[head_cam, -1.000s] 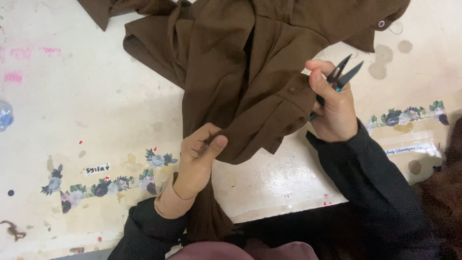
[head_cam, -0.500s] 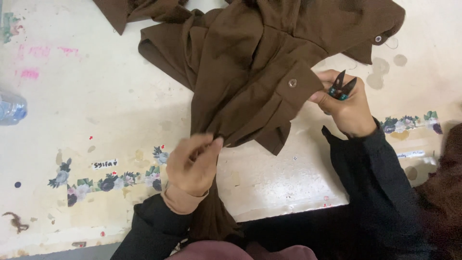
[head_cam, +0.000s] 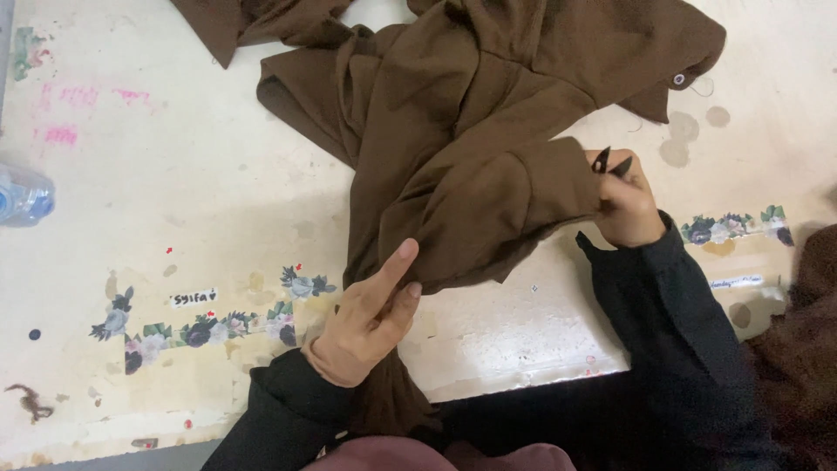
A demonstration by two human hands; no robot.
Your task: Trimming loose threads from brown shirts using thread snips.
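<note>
Garment [head_cam: 488, 139] runs top-right to bottom-left | left hand [head_cam: 370, 318] pinches fold | right hand [head_cam: 623, 205] clasps snips [head_cam: 612, 163]

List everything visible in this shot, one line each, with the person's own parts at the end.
Garment: one, dark brown, heaped at centre top of the table.
Snap button: one, pale, on the garment's upper right corner.
Thread snips: one, dark, in the right hand.
Plastic bottle: one, clear, left edge.
Floral tape: strips, grey-green, on the table.
Table: one, cream, stained.
Left hand: grips the garment's lower edge.
Right hand: holds the snips at the garment.
</note>
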